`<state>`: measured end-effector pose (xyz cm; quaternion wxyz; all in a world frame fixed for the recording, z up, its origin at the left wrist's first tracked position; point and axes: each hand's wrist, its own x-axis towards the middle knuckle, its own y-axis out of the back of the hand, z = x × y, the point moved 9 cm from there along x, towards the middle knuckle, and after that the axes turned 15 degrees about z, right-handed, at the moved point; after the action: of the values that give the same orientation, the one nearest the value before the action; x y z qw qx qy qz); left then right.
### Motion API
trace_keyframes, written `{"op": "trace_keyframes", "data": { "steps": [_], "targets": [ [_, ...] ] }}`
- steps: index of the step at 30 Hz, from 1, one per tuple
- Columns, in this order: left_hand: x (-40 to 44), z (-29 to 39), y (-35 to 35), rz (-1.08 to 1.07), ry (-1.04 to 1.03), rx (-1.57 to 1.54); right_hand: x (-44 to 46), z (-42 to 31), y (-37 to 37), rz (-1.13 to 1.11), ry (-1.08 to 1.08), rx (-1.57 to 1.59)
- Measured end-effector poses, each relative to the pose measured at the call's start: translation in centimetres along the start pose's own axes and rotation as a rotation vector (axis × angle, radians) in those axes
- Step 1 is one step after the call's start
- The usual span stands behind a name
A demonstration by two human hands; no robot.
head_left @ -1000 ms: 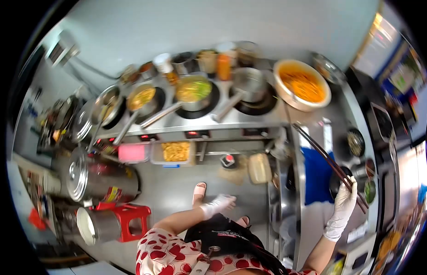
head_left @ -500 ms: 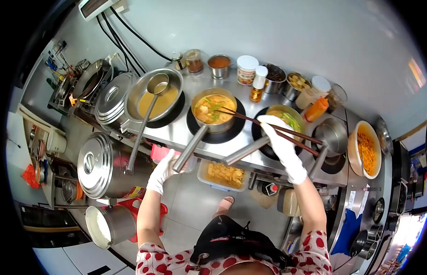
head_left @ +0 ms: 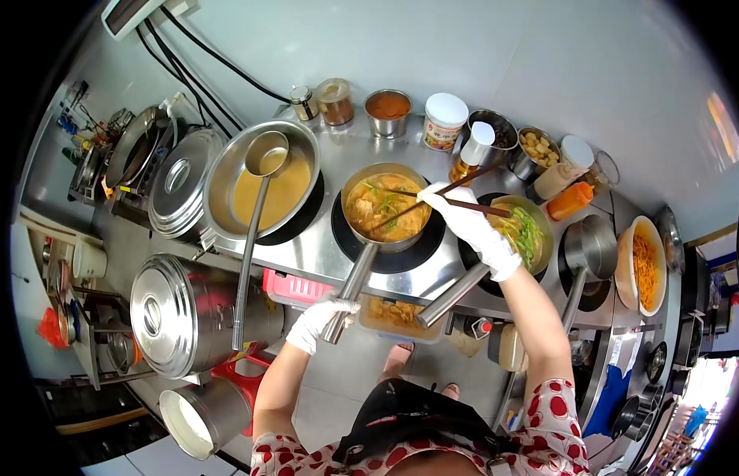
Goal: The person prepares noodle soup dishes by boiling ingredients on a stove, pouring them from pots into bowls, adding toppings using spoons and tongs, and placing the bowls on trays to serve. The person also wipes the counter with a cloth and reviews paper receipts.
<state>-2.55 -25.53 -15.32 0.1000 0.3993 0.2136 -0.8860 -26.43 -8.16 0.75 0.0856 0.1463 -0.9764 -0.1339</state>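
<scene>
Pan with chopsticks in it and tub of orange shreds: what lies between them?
Between them, the head view shows the right hand, then the pan with greens, then another saucepan.

The metal stovetop [head_left: 314, 258] carries a wide bowl [head_left: 219, 186], saucepans [head_left: 385, 208], jars [head_left: 334, 105] and bottles [head_left: 471, 151].

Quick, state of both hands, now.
Left hand: closed on the handle of the pan with orange broth.
Right hand: closed on dark chopsticks, tips in that pan.
</scene>
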Motion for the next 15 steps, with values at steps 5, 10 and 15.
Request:
{"op": "trace_keyframes", "data": {
  "steps": [5,10,15],
  "targets": [
    [0.1,-0.3,0.0,0.010,-0.006,0.005,-0.4,-1.0,4.0,-0.026,0.002,-0.104],
    [-0.5,-0.6,-0.3,0.033,-0.039,0.003,-2.6,-1.6,5.1,0.025,0.079,-0.049],
    [-3.5,1.0,-0.7,0.073,-0.071,0.059,-5.7,-6.8,6.0,0.041,0.154,-0.052]
  ]
}}
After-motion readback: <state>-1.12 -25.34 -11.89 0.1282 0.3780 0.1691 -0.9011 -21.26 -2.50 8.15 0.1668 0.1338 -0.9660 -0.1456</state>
